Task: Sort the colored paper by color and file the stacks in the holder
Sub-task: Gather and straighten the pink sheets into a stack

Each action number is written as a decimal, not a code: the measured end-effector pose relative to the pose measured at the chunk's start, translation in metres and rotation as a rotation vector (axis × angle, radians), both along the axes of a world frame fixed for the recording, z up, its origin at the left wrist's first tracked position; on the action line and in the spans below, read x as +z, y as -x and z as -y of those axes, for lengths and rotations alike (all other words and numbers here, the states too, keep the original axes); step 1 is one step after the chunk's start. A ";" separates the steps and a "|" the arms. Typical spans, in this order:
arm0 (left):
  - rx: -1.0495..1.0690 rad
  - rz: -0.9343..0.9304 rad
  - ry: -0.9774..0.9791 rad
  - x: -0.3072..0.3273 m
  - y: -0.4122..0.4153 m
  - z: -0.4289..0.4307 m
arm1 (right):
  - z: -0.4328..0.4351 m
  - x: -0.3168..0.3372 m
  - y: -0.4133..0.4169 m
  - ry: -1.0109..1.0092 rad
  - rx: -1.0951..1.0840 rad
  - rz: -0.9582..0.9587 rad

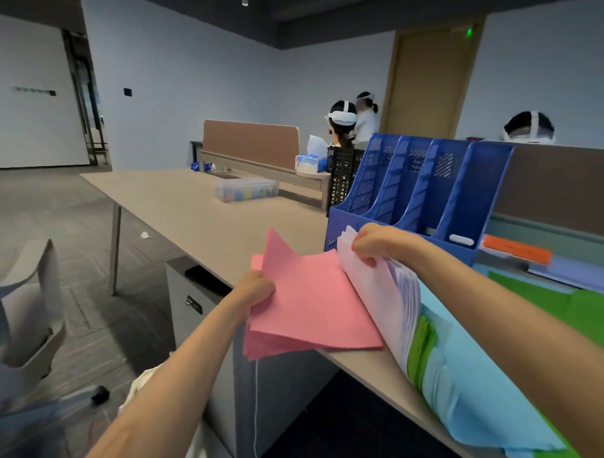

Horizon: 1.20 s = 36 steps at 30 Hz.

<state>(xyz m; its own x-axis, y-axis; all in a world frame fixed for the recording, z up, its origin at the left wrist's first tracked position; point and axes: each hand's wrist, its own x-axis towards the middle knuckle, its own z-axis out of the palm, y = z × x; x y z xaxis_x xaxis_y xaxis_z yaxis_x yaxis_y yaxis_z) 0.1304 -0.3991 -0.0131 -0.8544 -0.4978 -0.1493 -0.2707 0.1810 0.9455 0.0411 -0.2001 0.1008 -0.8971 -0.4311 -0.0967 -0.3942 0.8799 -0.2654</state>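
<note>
1. The one head-worn camera is looking forward and down from the person's head.
2. It is sitting close over the near edge of the long beige laminate worktop [190,212], with the left hand [260,287] and right hand [371,241] showing large at lower centre.
3. It is facing the blue plastic four-slot file holder [411,177] beyond them.

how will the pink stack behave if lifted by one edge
Likely floppy: the pink stack bends upward where the left hand grips its edge. Probably light, being thin sheets. Loose sheets may slide apart; their edges look splayed at the near corner.
</note>
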 end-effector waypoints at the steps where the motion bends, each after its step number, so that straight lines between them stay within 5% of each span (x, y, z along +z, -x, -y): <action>1: -0.010 0.014 0.013 -0.002 0.002 -0.001 | -0.001 -0.001 0.000 0.007 0.003 0.006; 12: 0.006 0.126 0.154 -0.010 0.019 0.001 | 0.005 -0.012 -0.006 0.049 0.025 0.051; 19: 0.048 0.241 0.508 -0.008 0.015 0.005 | 0.021 -0.031 -0.028 0.099 0.063 0.155; 26: 0.051 0.210 0.618 -0.012 0.004 0.012 | 0.047 -0.075 -0.045 0.110 0.183 0.231; 32: 0.061 -0.006 0.524 -0.006 -0.006 -0.001 | 0.045 -0.084 -0.051 0.383 0.213 0.272; 36: 0.052 -0.220 0.298 0.012 -0.010 -0.030 | 0.022 -0.077 -0.038 0.640 0.113 0.133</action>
